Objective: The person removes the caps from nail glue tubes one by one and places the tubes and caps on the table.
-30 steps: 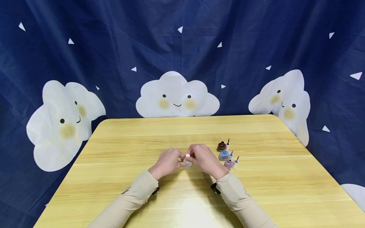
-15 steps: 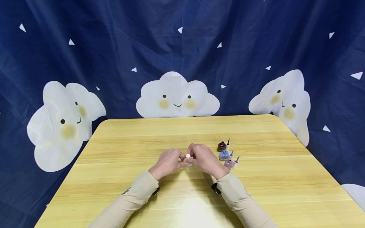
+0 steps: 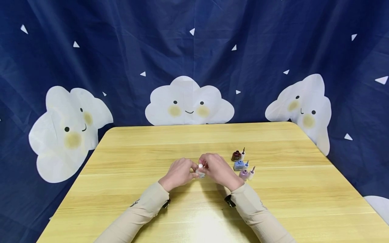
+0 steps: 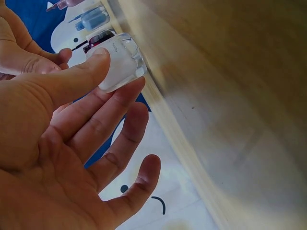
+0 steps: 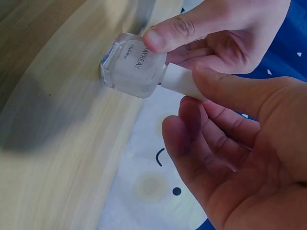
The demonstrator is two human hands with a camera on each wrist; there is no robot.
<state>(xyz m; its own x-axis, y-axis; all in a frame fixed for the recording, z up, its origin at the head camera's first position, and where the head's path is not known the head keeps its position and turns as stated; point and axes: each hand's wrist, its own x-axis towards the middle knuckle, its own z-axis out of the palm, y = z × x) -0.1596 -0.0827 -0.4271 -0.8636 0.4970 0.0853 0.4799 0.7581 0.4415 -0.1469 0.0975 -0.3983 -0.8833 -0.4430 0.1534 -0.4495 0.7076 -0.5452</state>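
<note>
Between the hands, low over the table, is a clear glass nail polish bottle (image 5: pixel 132 67) with whitish contents and dark lettering. My left hand (image 3: pixel 180 172) pinches its glass body between thumb and forefinger; the other fingers spread loosely, as the left wrist view shows. My right hand (image 3: pixel 218 168) grips the white cap (image 5: pixel 180 80) between thumb and fingers. The cap sits at the bottle's neck, in line with it. In the head view the fingers cover much of the bottle, and the white cap top shows between them.
Right of my right hand stand uncapped nail polish bottles: dark red (image 3: pixel 236 156), blue (image 3: pixel 238 165) and purple (image 3: pixel 243 174). Beside each, a white cap stands with its brush up, such as the purple one's cap (image 3: pixel 251 174). A cloud-patterned blue curtain (image 3: pixel 194 60) hangs behind the wooden table (image 3: pixel 146 145).
Both hands stay in place around the bottle. The right fingers shift slightly at the cap, and more of the glass shows below them than half a second ago. The other bottles have not moved.
</note>
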